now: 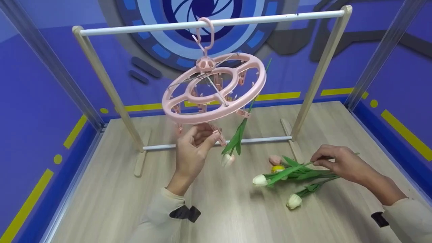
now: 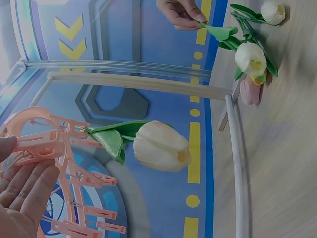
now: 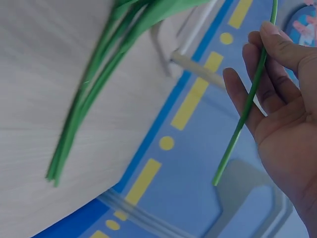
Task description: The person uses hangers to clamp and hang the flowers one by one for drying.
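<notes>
Booth-like enclosure (image 1: 341, 74) with blue graphic panels (image 1: 27, 91) and metal posts (image 1: 382, 54)

Round pink clip hanger (image 1: 192, 118) hooked on white rod (image 1: 256, 20), disc tilted, right side higher, clips dangling. Front clip (image 1: 219, 136) pinched in left hand (image 1: 193, 146). Clipped white tulip (image 1: 239, 135) hangs bloom-down at rim's right, stem in a clip. Held white tulip (image 1: 283, 173): stem pinched in right hand (image 1: 347, 164). On bench (image 1: 219, 209): pink tulip (image 1: 275, 160), yellow tulip (image 1: 278, 168), loose white tulip (image 1: 294, 201), blooms leftward, stems rightward, green leaves overlapping.
</notes>
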`<state>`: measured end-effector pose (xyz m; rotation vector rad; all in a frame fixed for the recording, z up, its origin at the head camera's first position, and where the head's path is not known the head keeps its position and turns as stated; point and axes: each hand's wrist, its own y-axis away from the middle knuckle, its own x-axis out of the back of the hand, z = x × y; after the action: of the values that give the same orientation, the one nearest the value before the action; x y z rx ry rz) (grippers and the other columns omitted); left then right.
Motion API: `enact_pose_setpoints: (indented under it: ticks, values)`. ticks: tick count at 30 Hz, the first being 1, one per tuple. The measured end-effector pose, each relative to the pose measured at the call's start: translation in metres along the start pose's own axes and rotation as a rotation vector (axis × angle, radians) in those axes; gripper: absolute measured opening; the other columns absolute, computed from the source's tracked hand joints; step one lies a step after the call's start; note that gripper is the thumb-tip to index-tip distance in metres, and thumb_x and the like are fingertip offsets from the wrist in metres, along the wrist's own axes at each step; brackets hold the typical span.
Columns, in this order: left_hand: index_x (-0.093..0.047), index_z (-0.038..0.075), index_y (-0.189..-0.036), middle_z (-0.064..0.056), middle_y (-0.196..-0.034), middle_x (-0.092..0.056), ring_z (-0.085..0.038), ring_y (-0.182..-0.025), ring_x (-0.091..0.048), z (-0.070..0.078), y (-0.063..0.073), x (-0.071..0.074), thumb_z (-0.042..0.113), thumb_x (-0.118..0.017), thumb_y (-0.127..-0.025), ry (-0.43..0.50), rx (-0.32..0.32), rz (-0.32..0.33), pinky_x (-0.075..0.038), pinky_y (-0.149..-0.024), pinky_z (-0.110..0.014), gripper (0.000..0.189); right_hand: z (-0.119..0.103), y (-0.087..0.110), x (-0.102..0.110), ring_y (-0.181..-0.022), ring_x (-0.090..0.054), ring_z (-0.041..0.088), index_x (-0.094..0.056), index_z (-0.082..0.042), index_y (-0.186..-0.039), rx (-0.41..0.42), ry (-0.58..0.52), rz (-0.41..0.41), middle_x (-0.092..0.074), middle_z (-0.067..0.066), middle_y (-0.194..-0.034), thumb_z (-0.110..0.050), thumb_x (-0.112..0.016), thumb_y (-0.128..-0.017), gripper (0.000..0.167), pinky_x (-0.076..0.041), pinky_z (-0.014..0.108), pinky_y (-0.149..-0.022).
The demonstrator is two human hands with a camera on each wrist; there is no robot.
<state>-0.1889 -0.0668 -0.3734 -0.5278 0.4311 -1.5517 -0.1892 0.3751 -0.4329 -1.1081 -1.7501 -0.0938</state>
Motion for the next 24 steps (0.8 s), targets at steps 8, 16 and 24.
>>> enact_pose_setpoints:
  ticks: [8,16,24]
  values:
    - [-0.07,-0.003,-0.114,-0.008,-0.104,-0.077,-0.022,-0.095,-0.076,0.001,0.0,-0.003,0.006,-0.078,-0.097,0.016,0.01,0.009,-0.064,-0.086,-0.039,0.021,-0.028,-0.024,0.0,-0.085,-0.07,0.009,-0.076,-0.02,-0.101,0.082,0.045,0.066,-0.072,-0.003,-0.094,0.02,-0.084,-0.076,0.048,-0.054,0.009,-0.078]
    - [-0.07,-0.004,-0.112,-0.007,-0.104,-0.078,-0.023,-0.095,-0.077,0.001,0.0,-0.007,0.006,-0.077,-0.098,0.035,-0.01,0.001,-0.064,-0.087,-0.04,0.018,-0.048,-0.044,-0.001,-0.085,-0.069,0.013,-0.077,-0.021,-0.106,0.216,0.042,0.077,-0.072,-0.001,-0.098,0.005,-0.083,-0.087,0.033,-0.053,0.011,-0.081]
    - [-0.069,-0.005,-0.112,-0.009,-0.102,-0.077,-0.024,-0.094,-0.077,0.001,0.0,-0.013,0.003,-0.077,-0.097,0.051,-0.033,0.003,-0.064,-0.087,-0.039,0.019,-0.071,-0.065,-0.001,-0.086,-0.068,0.013,-0.078,-0.018,-0.107,0.259,0.068,0.068,-0.071,-0.002,-0.101,0.006,-0.084,-0.086,0.033,-0.053,0.01,-0.079]
